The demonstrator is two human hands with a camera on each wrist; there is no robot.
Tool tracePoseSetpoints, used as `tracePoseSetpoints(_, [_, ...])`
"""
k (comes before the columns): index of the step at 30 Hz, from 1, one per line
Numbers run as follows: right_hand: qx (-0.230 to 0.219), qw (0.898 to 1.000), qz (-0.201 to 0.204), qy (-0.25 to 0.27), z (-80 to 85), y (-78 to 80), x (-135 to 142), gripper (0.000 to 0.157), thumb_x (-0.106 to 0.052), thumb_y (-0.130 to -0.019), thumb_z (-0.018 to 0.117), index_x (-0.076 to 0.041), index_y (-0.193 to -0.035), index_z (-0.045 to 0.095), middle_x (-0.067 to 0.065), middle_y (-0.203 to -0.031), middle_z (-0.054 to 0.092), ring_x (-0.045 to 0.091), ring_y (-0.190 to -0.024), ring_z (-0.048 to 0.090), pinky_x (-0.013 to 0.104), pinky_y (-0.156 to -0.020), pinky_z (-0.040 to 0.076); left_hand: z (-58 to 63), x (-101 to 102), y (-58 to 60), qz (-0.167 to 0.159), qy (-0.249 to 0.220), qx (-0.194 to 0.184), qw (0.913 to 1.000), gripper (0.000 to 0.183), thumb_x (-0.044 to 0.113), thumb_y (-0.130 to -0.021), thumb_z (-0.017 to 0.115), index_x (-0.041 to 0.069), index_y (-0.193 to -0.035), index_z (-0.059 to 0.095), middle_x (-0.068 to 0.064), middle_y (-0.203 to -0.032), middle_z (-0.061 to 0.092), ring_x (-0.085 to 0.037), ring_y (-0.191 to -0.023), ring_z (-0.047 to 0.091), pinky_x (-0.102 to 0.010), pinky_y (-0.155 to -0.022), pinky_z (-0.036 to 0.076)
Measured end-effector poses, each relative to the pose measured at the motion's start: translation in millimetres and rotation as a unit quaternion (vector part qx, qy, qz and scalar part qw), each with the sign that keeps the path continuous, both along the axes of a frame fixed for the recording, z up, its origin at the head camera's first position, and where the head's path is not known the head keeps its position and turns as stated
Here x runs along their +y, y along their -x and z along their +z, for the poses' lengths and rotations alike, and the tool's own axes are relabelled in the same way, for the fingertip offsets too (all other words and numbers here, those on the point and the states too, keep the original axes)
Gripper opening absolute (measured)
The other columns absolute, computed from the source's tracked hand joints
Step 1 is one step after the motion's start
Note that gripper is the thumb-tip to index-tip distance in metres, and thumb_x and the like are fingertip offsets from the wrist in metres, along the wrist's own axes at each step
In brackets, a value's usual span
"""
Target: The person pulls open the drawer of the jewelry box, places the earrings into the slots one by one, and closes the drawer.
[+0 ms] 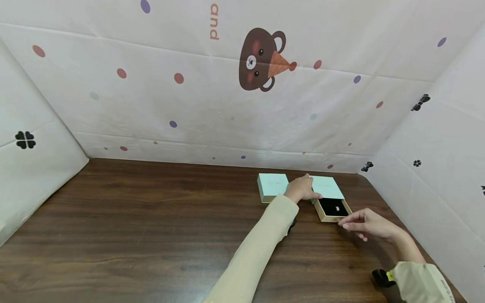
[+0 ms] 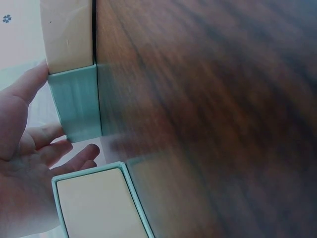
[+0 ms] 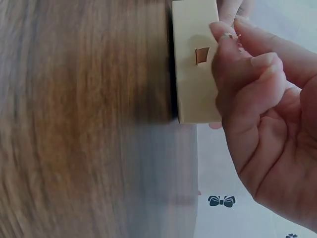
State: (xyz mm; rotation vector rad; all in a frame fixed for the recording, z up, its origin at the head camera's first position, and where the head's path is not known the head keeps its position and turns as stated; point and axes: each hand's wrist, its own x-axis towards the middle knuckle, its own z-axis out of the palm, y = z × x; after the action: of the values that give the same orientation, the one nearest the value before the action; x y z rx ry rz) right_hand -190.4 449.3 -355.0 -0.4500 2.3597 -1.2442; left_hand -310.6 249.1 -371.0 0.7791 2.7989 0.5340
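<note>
A mint jewelry box [image 1: 327, 187] at the right has its cream drawer [image 1: 328, 219] slid out toward me. On the drawer's black pad [image 1: 329, 205] sits a small silver earring-like charm [image 1: 338, 208]. My left hand [image 1: 301, 188] holds this box, thumb at the sleeve's near edge and fingers farther back, as the left wrist view shows. By the drawer's front right corner is my right hand [image 1: 369, 223], thumb and forefinger pinched together. In the right wrist view a tiny shiny piece [image 3: 228, 35] shows at those fingertips; I cannot tell its kind.
A second mint box [image 1: 273, 185], closed, stands left of my left hand, close to its wrist. Both boxes are near the back of the brown wooden table [image 1: 151, 223]. White printed sheets [image 1: 189, 105] wall off the back and sides.
</note>
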Motion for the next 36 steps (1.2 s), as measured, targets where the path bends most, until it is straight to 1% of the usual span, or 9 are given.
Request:
tracePoseSetpoints(3, [0.006,0.999,-0.034,-0.009,-0.3,0.3,-2,0.031,-0.008,-0.089,0.057,0.019,-0.104,0.055,0.000,-0.074,0.062,0.001,-0.049,0.047,0.026,-0.042,0.044,-0.4,0,0.4,0.000,0.000,0.001,1.0000,0.071,0.059,-0.080,0.056,0.027,-0.140,0.036,0.011,-0.149,0.022,-0.008,-0.126,0.039,-0.023,-0.081,0.045])
tracePoseSetpoints(6, [0.014,0.997,-0.068,-0.016,-0.1,0.5,-5,0.032,-0.009,-0.086,0.061,0.018,-0.101,0.054,0.000,-0.077,0.065,0.002,-0.049,0.047,0.025,-0.043,0.043,-0.2,0,0.7,0.000,0.001,0.001,1.0000,0.071,0.059,-0.080,0.056,0.028,-0.140,0.036,0.011,-0.149,0.022,-0.008,-0.126,0.038,-0.022,-0.080,0.045])
tracePoseSetpoints(11, [0.018,0.994,-0.107,-0.028,0.9,1.9,-7,0.032,-0.012,-0.083,0.066,0.015,-0.099,0.057,-0.005,-0.074,0.064,0.002,-0.049,0.047,0.023,-0.044,0.044,0.3,0,0.9,0.001,0.003,0.001,1.0000,0.071,0.060,-0.080,0.056,0.028,-0.140,0.035,0.011,-0.149,0.022,-0.007,-0.126,0.039,-0.022,-0.078,0.045])
tracePoseSetpoints(17, [0.014,0.992,-0.126,-0.018,1.0,4.0,-9,0.038,-0.011,-0.084,0.065,0.018,-0.106,0.055,-0.001,-0.080,0.067,0.004,-0.051,0.049,0.024,-0.047,0.047,0.2,1,0.1,0.005,0.003,0.001,1.0000,0.072,0.059,-0.080,0.057,0.028,-0.140,0.035,0.012,-0.149,0.022,-0.007,-0.125,0.040,-0.021,-0.077,0.046])
tracePoseSetpoints(24, [0.018,0.989,-0.144,-0.031,3.6,5.7,-12,0.045,-0.015,-0.086,0.063,0.018,-0.114,0.052,-0.003,-0.085,0.067,0.005,-0.053,0.049,0.026,-0.049,0.048,1.0,0,-0.4,0.005,0.003,-0.001,1.0000,0.071,0.059,-0.080,0.056,0.028,-0.140,0.035,0.011,-0.149,0.023,-0.008,-0.127,0.038,-0.023,-0.083,0.045])
tracePoseSetpoints(29, [0.011,0.988,-0.151,-0.018,5.0,6.5,-15,0.046,-0.016,-0.088,0.062,0.019,-0.116,0.050,-0.001,-0.084,0.066,0.005,-0.054,0.048,0.025,-0.050,0.048,0.6,-1,-0.2,0.004,0.002,-0.004,1.0000,0.071,0.059,-0.080,0.056,0.028,-0.141,0.035,0.011,-0.149,0.022,-0.009,-0.128,0.036,-0.025,-0.087,0.044])
tracePoseSetpoints(36, [0.001,0.986,-0.164,-0.004,5.0,10.3,-16,0.046,-0.014,-0.089,0.060,0.020,-0.117,0.047,-0.001,-0.079,0.063,0.005,-0.054,0.048,0.024,-0.049,0.047,1.3,-1,-0.6,0.006,0.003,-0.004,1.0000,0.071,0.060,-0.080,0.056,0.028,-0.140,0.035,0.012,-0.149,0.022,-0.008,-0.127,0.037,-0.025,-0.087,0.044])
